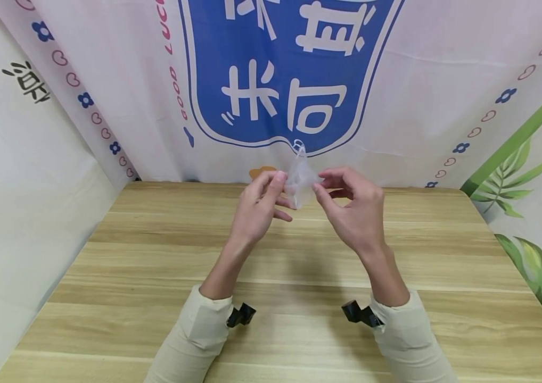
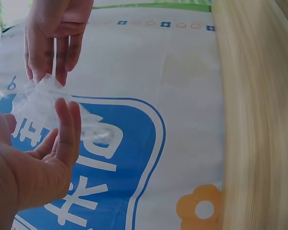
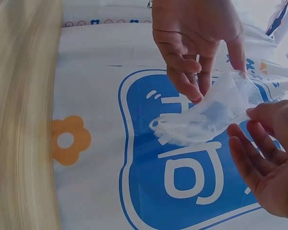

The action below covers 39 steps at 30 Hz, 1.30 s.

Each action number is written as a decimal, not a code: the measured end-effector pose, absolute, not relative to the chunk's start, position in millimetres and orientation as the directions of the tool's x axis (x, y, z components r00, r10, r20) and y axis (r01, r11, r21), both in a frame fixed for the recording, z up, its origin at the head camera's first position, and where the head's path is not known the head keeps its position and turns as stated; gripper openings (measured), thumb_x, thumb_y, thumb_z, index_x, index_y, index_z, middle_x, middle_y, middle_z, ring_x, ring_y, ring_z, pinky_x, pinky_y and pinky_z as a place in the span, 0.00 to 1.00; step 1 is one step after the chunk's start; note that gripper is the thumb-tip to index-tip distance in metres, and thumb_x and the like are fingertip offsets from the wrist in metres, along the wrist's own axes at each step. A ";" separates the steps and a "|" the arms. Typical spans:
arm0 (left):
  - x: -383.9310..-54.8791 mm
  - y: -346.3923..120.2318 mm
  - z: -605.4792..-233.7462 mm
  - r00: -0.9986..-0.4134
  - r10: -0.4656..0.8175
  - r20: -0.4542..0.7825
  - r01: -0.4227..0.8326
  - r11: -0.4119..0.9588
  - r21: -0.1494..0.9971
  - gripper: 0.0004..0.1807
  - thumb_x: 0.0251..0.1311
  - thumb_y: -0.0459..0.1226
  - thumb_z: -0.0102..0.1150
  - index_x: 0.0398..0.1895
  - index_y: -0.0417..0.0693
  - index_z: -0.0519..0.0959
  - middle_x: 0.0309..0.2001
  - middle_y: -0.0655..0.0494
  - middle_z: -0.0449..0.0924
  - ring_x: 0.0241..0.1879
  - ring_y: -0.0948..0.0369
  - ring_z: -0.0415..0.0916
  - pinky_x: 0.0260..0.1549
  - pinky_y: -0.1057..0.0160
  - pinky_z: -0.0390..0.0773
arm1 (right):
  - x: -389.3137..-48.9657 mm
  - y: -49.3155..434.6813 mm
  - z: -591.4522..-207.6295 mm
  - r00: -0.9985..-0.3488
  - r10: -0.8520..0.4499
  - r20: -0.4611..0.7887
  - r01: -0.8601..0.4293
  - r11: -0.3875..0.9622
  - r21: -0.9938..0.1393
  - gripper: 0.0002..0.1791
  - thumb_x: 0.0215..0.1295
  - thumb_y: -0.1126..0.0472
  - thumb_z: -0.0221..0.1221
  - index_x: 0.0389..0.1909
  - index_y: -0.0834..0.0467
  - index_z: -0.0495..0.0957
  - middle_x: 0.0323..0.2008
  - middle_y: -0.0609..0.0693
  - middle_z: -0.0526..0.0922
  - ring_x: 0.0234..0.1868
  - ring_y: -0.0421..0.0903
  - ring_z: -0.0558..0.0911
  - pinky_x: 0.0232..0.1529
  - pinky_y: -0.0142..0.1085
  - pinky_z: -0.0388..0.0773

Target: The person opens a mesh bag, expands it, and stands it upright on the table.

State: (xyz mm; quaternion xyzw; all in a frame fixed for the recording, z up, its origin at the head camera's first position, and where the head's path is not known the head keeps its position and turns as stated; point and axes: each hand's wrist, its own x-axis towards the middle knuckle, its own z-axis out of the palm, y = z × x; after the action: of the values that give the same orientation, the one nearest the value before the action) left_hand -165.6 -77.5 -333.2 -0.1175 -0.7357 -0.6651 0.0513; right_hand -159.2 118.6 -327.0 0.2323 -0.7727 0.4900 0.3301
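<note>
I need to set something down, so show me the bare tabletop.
Bare tabletop lies left of the left sleeve, right of the right sleeve and between them. Crowded: above the far middle, where the left hand and right hand hold translucent plastic.

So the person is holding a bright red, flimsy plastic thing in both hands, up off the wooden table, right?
Not red: the flimsy plastic thing is whitish and see-through, as the head view shows. The left hand and right hand do hold it up off the wooden table.

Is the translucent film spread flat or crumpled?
Crumpled: in the right wrist view, the translucent film looks creased and bunches up toward one end.
</note>
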 end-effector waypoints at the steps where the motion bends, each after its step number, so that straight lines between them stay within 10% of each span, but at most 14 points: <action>1: -165.5 -77.6 -332.9 -0.969 0.111 0.219 0.228 0.068 0.971 0.24 0.83 0.53 0.50 0.63 0.43 0.78 0.53 0.43 0.85 0.40 0.52 0.89 0.34 0.54 0.92 | -159.6 118.7 -327.2 -0.672 -0.044 0.739 -0.686 0.413 -0.599 0.11 0.63 0.70 0.73 0.45 0.68 0.86 0.39 0.60 0.91 0.37 0.52 0.91 0.42 0.22 0.86; 28: -167.8 -80.6 -331.5 -0.963 0.166 0.211 0.199 -0.084 0.976 0.22 0.82 0.44 0.52 0.67 0.38 0.75 0.60 0.39 0.81 0.54 0.48 0.85 0.45 0.53 0.92 | -156.6 118.5 -327.0 -0.593 -0.285 0.753 -0.776 0.452 -0.440 0.15 0.56 0.68 0.77 0.45 0.61 0.90 0.41 0.54 0.91 0.46 0.51 0.87 0.50 0.39 0.85; 39: -166.9 -80.5 -328.0 -0.970 0.118 0.213 0.174 -0.277 0.945 0.23 0.83 0.43 0.42 0.63 0.34 0.75 0.58 0.41 0.79 0.47 0.55 0.88 0.47 0.49 0.92 | -157.7 117.2 -326.7 -0.739 -0.112 0.665 -0.635 0.444 -0.632 0.12 0.67 0.65 0.73 0.48 0.65 0.87 0.43 0.57 0.91 0.43 0.51 0.90 0.43 0.43 0.90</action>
State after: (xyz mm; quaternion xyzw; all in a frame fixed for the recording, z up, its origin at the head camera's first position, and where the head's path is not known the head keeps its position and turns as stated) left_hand -166.9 -80.5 -328.0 -0.1214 -0.6011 -0.7897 0.0176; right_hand -157.7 117.2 -326.7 0.2324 -0.8035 0.4732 0.2767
